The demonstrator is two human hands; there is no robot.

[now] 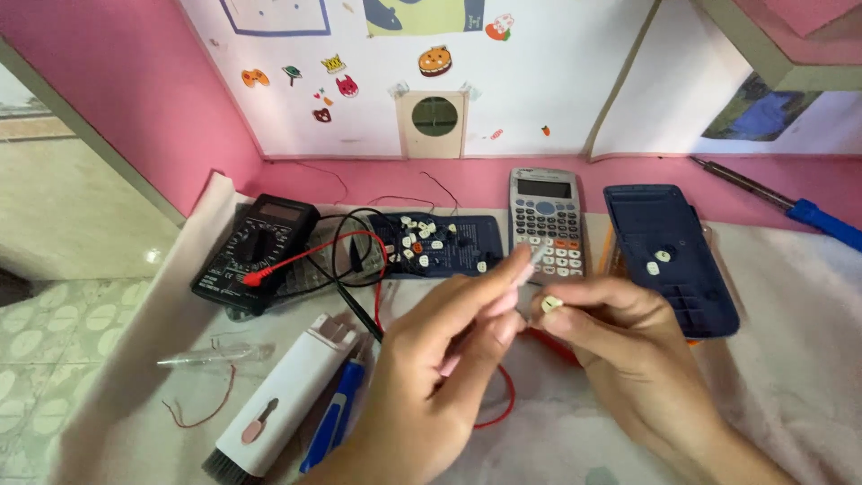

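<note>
Item: small cream-white rubber key cap (551,304), pinched between thumb and forefinger of the right hand (620,346), just in front of the grey scientific calculator (548,223), which serves as landmark; left hand (440,359) beside it, fingers pressed together around a thin pale grey stick-like tool (523,266) whose tip points toward the cap; tool blurred, kind not certain.

Progress, as judged: calculator disassembly well along; a dark blue inner calculator panel (449,247) lies just left of the grey calculator with many loose white and orange key caps (415,238) scattered on it; a dark blue calculator back cover (669,256) lies just right of it, open side up, with two loose caps inside; the grey calculator itself appears whole with keys in place; most caps untouched on the panel, one in hand.

Pose: both hands raised above the white cloth-covered surface (790,359), wrists entering from the near edge, fingertips meeting in front of the calculator.

Nearby: black digital multimeter (256,251) with red and black leads, far left of the calculator; white cleaning brush tool (283,404) and blue-handled pen-shaped tool (334,418) near-left; blue-handled soldering iron (790,207) far right.
</note>
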